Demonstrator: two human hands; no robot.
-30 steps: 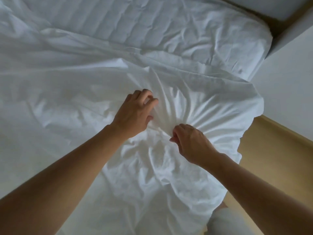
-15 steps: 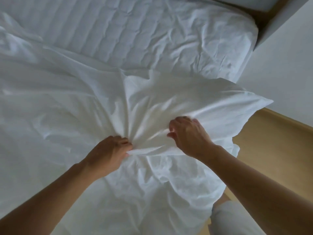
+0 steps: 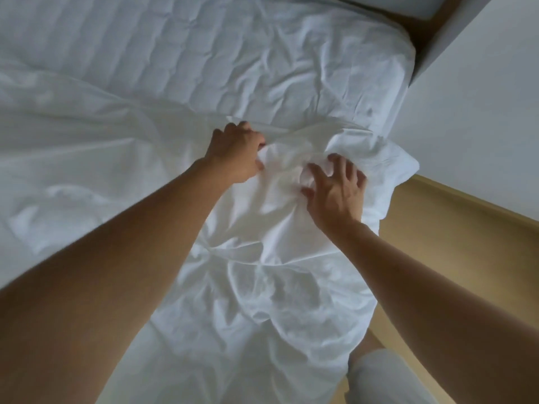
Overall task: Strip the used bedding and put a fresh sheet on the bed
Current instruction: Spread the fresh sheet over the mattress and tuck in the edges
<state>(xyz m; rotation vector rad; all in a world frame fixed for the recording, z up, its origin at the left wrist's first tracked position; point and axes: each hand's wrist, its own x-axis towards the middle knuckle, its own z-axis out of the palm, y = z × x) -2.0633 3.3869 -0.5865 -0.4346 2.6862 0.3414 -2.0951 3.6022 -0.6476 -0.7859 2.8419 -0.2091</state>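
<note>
White sheet (image 3: 277,258) lies loose and bunched over the near right part of the bed. Its far edge is drawn back, exposing the quilted mattress cover (image 3: 204,53) at the far end. Left hand (image 3: 236,154) grips a fold at that far edge, fingers curled round the cloth. Right hand (image 3: 335,191) rests just right of it, fingers spread, tips pressing into the bunch and pinching nothing. Step in hand, by judgement: gathering the used sheet for removal. The next move calls for the right hand to close on cloth, then both hands to draw the bundle nearer.
</note>
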